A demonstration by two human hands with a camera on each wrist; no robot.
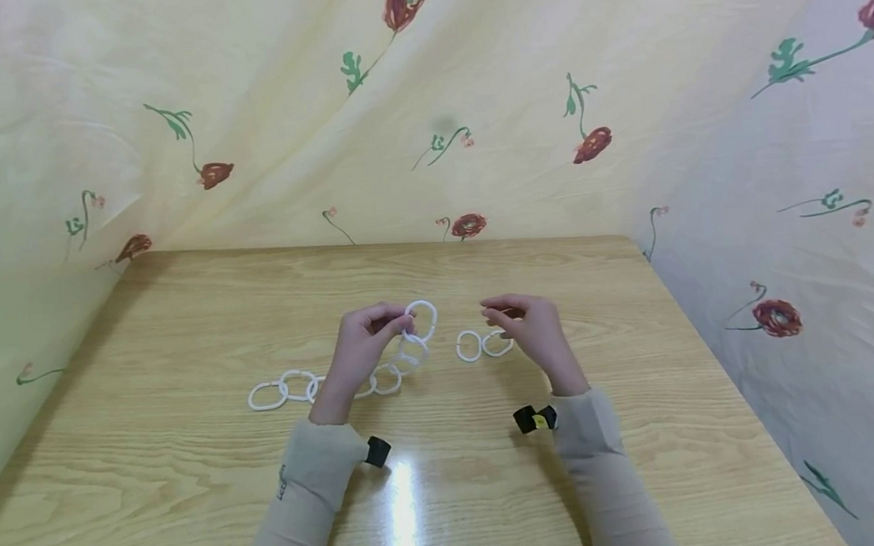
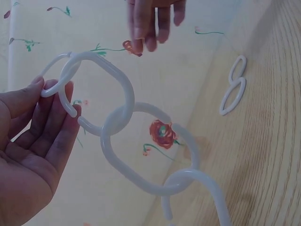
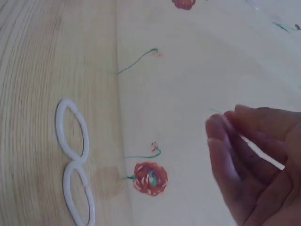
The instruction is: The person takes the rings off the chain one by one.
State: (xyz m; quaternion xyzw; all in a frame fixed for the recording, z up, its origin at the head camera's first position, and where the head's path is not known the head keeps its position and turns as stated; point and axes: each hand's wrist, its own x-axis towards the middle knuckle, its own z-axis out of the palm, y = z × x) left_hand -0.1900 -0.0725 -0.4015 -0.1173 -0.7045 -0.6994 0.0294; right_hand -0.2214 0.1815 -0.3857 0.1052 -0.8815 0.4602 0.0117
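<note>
My left hand [image 1: 360, 343] pinches a white open-ring link [image 1: 435, 313] at the raised end of a chain between thumb and fingers. From it the linked white rings [image 2: 127, 84] hang down; the far end of the chain [image 1: 267, 408] lies on the table to the left, partly hidden behind the wrist. Each ring seen close has a small gap in it. To the right, my right hand [image 1: 534, 327] hovers with fingers loosely bent, holding nothing that shows. Below it, two more white rings [image 3: 58, 125] lie on the table, touching or overlapping.
A wood-grain table [image 1: 218, 495] spans the workspace. Flower-printed cloth [image 1: 275, 208] hangs behind its back edge and along both sides. Black wrist devices [image 1: 377, 451] sit at both cuffs, and a light reflection shows on the table near the front.
</note>
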